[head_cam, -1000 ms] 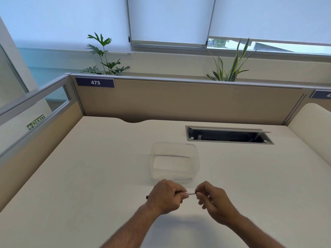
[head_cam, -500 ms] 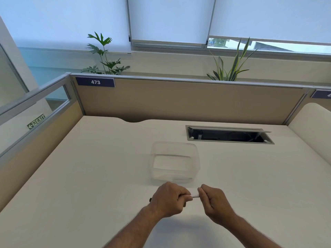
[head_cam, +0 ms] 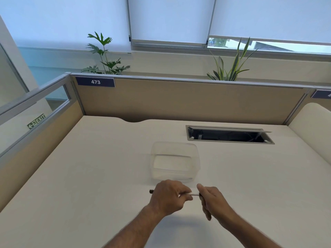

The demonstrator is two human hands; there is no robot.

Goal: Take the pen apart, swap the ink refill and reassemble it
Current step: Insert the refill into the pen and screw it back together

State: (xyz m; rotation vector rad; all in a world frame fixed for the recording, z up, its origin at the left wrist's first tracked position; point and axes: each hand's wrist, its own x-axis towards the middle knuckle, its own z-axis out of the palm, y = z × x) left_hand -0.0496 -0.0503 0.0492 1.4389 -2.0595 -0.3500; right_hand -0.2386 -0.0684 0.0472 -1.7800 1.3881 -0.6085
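Observation:
A thin pen (head_cam: 194, 194) with a white barrel and dark ends is held level above the near part of the desk. My left hand (head_cam: 167, 196) is closed round its left half; a dark tip pokes out past the hand's left side. My right hand (head_cam: 210, 198) pinches the pen's right end between thumb and fingers. Only a short white stretch shows between the two hands. No separate refill is visible.
A clear plastic container (head_cam: 174, 161) stands on the cream desk (head_cam: 89, 176) just beyond the hands. An open cable hatch (head_cam: 229, 136) lies at the back right. Beige partition panels (head_cam: 179, 101) close off the back and left sides.
Both hands have shifted slightly down and to the right with the pen. The right hand's grip has turned on the pen's end, its fingers now pointing more downward.

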